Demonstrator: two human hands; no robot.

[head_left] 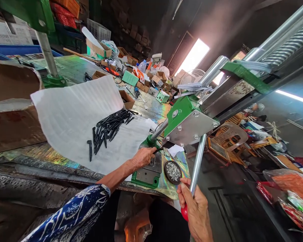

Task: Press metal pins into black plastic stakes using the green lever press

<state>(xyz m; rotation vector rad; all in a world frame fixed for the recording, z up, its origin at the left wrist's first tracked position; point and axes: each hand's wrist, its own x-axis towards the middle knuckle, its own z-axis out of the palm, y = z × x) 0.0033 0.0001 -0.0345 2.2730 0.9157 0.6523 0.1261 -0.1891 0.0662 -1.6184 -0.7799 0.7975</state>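
Metal lever [199, 161]: right fingers [185, 192] curled round (left fingers [151, 152] pinch black piece [159, 149]).

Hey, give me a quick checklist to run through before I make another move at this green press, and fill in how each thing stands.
1. Right hand on the lever: ok, gripping it by the red knob.
2. Left hand well clear of the press head: not ok, it looks close to the lower edge.
3. Dark piece in the left hand properly seated: cannot tell, mostly hidden.
4. Small silver pieces at hand: ok, in the round dish beside the green base.
5. Black pieces at hand: ok, heaped on the white sheet.
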